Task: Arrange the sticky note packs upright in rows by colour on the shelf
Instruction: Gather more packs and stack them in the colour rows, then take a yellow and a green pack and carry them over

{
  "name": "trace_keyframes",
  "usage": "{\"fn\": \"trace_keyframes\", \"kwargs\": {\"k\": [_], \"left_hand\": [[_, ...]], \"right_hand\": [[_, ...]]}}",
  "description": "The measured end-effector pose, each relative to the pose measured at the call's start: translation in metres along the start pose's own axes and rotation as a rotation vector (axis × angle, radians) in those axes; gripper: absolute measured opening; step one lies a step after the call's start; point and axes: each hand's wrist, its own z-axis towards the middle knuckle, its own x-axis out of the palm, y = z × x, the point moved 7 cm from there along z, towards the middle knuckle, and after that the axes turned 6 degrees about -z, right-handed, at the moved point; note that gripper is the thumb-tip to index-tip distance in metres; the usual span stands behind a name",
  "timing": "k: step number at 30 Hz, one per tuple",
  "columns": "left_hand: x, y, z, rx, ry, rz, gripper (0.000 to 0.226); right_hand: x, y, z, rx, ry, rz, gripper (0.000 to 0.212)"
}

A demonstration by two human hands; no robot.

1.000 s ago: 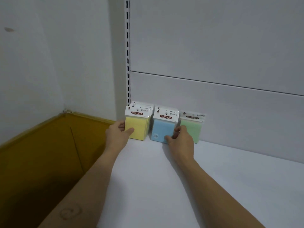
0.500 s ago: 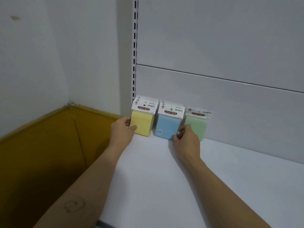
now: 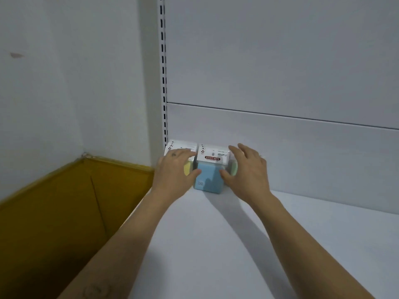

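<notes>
Three rows of sticky note packs stand upright at the back left corner of the shelf, touching the back panel: the yellow pack beside the slotted upright, the blue pack in the middle, and the green pack on the right.

Both hands have moved within the last second. The left hand, which was at the outer left side of the yellow row, now lies flat over that row's front. Its fingers are straight and slightly spread across the white header card, and its thumb reaches the left edge of the blue pack. The right hand, which was pinching low down where blue meets green, has let go and now covers the green row. Its fingers are fanned out over the top, and its thumb rests against the right edge of the blue pack. Neither hand grips anything.

Most of the yellow and green fronts are hidden behind the hands, so only slivers of colour show (whether those front packs sit fully square cannot be told). The blue front pack is in plain view, upright with its label facing out.

This looks like a closing press, pushing the rows back and together rather than placing a new pack. The sorting by colour appears done for what is on the shelf. The brown-yellow box to the left sits open, and its contents are too dark to make out.
</notes>
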Motion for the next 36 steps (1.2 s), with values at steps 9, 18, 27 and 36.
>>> {"fn": "trace_keyframes", "kwargs": {"k": [9, 18, 27, 36], "left_hand": [[0.025, -0.102, 0.033, 0.216, 0.122, 0.008, 0.064], [0.084, -0.225, 0.036, 0.353, 0.243, -0.032, 0.065], [0.145, -0.375, 0.019, 0.519, 0.347, -0.137, 0.064], [0.213, -0.512, -0.028, 0.671, 0.474, -0.229, 0.062]], "right_hand": [[-0.072, -0.077, -0.001, 0.054, -0.011, -0.190, 0.076], [-0.143, -0.190, -0.037, 0.239, -0.039, -0.246, 0.077], [-0.223, -0.321, -0.104, 0.465, -0.073, -0.283, 0.076], [-0.291, -0.437, -0.200, 0.684, -0.107, -0.333, 0.071]]}}
